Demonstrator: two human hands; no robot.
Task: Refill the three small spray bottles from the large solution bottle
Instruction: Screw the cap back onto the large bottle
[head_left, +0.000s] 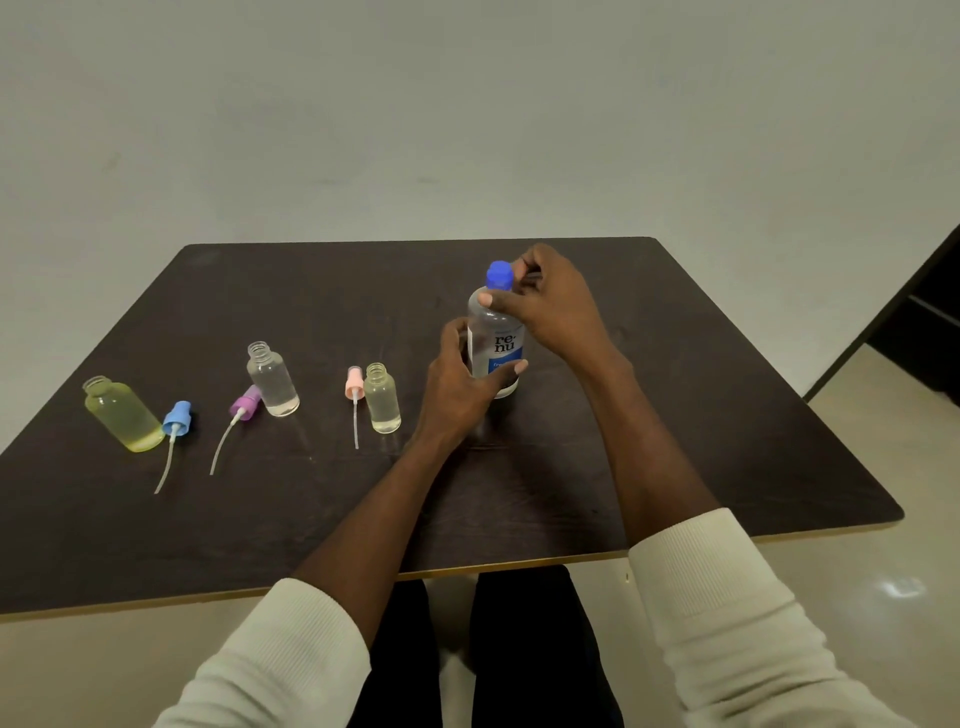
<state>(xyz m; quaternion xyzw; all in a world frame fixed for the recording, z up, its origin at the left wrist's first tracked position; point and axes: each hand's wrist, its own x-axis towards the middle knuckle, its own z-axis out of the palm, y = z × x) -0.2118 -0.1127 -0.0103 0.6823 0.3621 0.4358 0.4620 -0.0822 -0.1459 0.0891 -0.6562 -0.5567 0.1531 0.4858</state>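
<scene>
The large clear solution bottle (496, 343) with a blue label stands upright on the dark table (675, 415). My left hand (457, 379) grips its lower body. My right hand (550, 306) holds its shoulder, fingers curled beside the blue cap (500, 274), which sits on the neck. Three small open bottles stand to the left: a yellowish one (123, 414), a clear one (271, 379), and a pale one (382, 398). Their spray tops lie beside them: blue (177, 417), purple (245, 402), pink (354, 383).
Thin dip tubes trail from the spray tops toward the table's near edge. A dark cabinet (930, 332) stands at the far right on the pale floor. My knees show under the table's front edge.
</scene>
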